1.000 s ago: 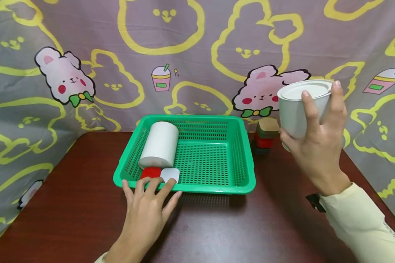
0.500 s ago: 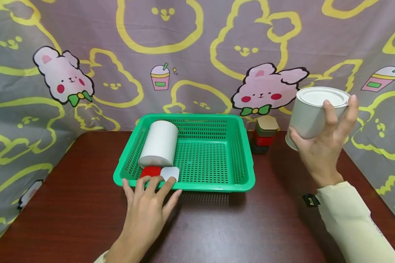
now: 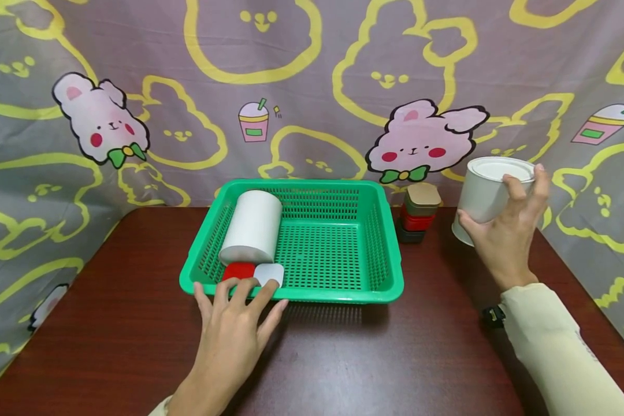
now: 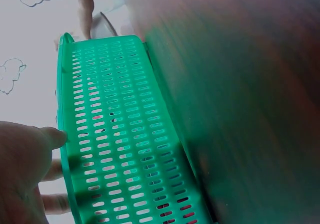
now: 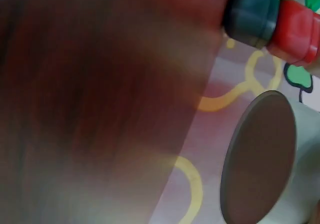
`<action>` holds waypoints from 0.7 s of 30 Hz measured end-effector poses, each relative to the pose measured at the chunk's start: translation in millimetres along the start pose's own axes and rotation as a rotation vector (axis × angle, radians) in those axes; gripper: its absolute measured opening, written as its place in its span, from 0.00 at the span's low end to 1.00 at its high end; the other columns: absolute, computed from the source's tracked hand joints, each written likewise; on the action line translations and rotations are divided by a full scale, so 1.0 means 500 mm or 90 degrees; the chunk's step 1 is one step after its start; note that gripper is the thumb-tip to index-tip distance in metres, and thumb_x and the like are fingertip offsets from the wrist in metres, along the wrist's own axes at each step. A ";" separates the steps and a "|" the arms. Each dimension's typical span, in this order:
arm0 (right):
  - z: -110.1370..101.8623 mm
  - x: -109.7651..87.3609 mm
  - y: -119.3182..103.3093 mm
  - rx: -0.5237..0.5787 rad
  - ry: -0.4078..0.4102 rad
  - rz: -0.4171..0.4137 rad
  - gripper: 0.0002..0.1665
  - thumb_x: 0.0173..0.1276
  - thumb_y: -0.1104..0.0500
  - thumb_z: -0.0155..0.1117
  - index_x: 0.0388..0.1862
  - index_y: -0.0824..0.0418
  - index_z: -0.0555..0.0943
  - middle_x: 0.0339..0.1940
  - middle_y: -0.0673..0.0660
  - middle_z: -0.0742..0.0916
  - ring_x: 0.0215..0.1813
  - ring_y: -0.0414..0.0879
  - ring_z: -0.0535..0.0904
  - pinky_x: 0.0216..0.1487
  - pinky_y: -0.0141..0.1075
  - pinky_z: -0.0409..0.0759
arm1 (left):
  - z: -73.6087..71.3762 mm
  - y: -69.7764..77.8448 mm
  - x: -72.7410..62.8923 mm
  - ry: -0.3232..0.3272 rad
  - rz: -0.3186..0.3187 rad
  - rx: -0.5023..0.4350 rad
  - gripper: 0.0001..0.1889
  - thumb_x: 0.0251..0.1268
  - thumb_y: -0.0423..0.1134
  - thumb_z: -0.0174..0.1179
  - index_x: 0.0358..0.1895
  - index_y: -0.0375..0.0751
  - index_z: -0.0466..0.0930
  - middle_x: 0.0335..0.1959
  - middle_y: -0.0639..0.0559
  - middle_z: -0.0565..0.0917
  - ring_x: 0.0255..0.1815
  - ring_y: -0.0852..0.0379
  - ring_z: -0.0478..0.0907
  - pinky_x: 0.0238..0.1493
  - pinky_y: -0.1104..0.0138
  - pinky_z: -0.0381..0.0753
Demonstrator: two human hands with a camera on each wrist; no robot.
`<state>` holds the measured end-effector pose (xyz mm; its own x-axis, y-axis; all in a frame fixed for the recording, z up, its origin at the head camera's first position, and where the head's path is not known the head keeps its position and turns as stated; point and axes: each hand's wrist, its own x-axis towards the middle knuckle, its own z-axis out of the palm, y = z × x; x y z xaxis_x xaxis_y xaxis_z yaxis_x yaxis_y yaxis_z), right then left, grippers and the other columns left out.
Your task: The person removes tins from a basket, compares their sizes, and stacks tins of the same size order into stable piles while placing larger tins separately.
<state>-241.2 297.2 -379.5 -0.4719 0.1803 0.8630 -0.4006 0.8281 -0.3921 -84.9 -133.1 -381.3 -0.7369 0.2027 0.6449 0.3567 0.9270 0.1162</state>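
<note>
My right hand (image 3: 507, 237) grips a pale grey can (image 3: 481, 196) with a recessed lid, its fingers on the far side and thumb on the near left. In the right wrist view, the can's flat brown-looking bottom (image 5: 262, 159) shows, off the table. My left hand (image 3: 234, 329) holds the front rim of a green plastic basket (image 3: 338, 296), fingers over the rim and thumb outside. Inside the basket a white cylinder (image 3: 252, 225) lies along the left side. Before it sit a red square-topped item (image 3: 238, 270) and a white one (image 3: 269, 274), partly hidden by my fingers.
Right of the basket stands a stack of small containers (image 3: 419, 214), dark and red with a tan top. The dark red-brown table (image 3: 343, 358) meets a patterned curtain (image 3: 312, 98) at the back.
My right hand first moved right and down with the can, then lowered it further towards the table at the back right. The left hand and the basket have stayed in place.
</note>
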 end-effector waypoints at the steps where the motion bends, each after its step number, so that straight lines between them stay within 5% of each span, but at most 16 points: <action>1: 0.001 -0.001 0.006 -0.003 -0.002 0.001 0.48 0.52 0.60 0.80 0.68 0.51 0.63 0.82 0.64 0.60 0.84 0.56 0.54 0.79 0.59 0.59 | 0.000 0.000 0.000 -0.001 -0.001 0.000 0.35 0.84 0.66 0.33 0.50 0.50 0.90 0.42 0.44 0.87 0.48 0.35 0.78 0.55 0.13 0.58; 11: -0.014 -0.002 0.055 -0.033 -0.077 0.031 0.49 0.55 0.59 0.81 0.68 0.55 0.59 0.77 0.73 0.59 0.82 0.64 0.53 0.78 0.60 0.56 | 0.001 0.000 0.000 -0.002 -0.003 0.000 0.35 0.84 0.67 0.33 0.51 0.50 0.89 0.42 0.45 0.86 0.48 0.35 0.78 0.56 0.13 0.57; 21: -0.013 0.002 0.074 -0.058 -0.122 0.071 0.51 0.55 0.61 0.80 0.70 0.57 0.58 0.76 0.71 0.58 0.78 0.72 0.52 0.75 0.65 0.57 | 0.001 0.000 -0.002 -0.009 -0.005 0.002 0.35 0.84 0.67 0.33 0.51 0.51 0.89 0.42 0.45 0.87 0.49 0.35 0.78 0.56 0.13 0.57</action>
<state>-251.5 331.2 -391.1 -0.6536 0.1768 0.7359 -0.2688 0.8548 -0.4440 -84.7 -133.3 -382.4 -0.7472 0.1997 0.6339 0.3487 0.9297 0.1182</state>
